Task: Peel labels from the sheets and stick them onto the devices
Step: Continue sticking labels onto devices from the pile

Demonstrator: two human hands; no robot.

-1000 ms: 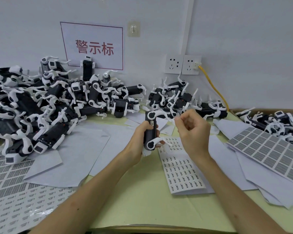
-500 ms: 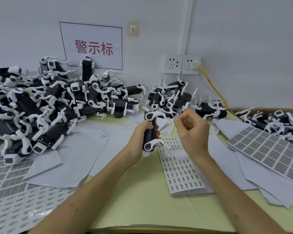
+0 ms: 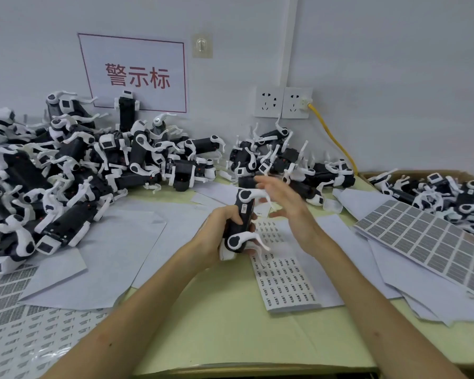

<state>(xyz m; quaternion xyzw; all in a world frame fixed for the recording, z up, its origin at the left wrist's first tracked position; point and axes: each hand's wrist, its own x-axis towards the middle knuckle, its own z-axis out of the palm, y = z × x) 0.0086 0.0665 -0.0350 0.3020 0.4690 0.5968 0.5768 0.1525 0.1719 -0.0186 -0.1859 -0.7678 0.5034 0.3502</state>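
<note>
Head view: L hand (image 3: 216, 233) grips one black-and-white device (image 3: 245, 214) upright above the tabletop (image 3: 216, 332), fingers curled round its body. R hand (image 3: 288, 206) is just beside the device's upper end, fingers straight and spread, blurred; label on a fingertip: cannot tell. Small-label sheet (image 3: 285, 277) lies flat on the tabletop below both hands. Large-label sheet (image 3: 427, 242) lies to the right, on loose white paper. Device pile (image 3: 66, 170) covers rear left; second cluster (image 3: 285, 160) approx. centre, by the wall.
</note>
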